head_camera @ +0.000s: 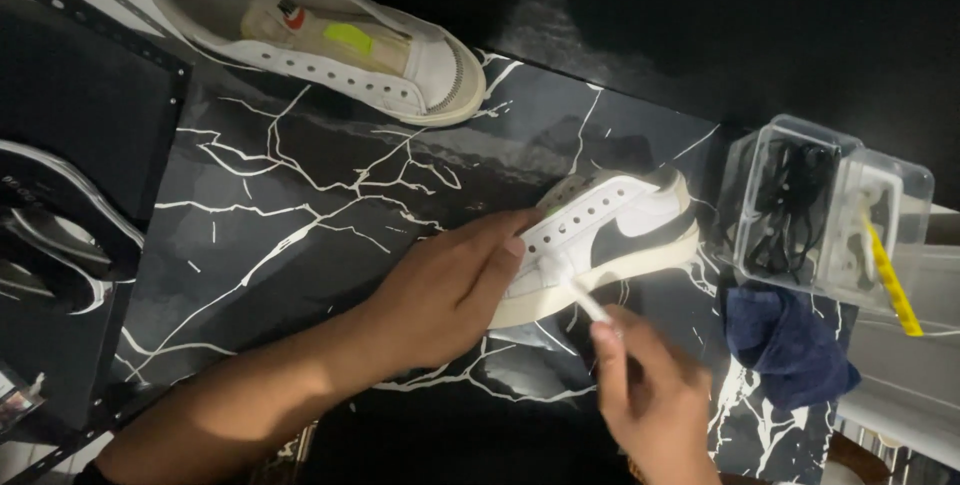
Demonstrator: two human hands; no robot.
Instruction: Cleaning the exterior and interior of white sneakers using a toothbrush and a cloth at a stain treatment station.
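So the left hand (450,280) is clamped over the white sneaker (610,235) on the marble tabletop (300,205), while the right hand (650,395) just below pinches a white lace (580,290).

A shoe-cleaning workbench, probably a small workshop: a black marble-patterned tabletop with white veins (300,205), an unlaced white sneaker (320,35) at upper left, and a clear plastic box of laces and tools (830,215) at right.
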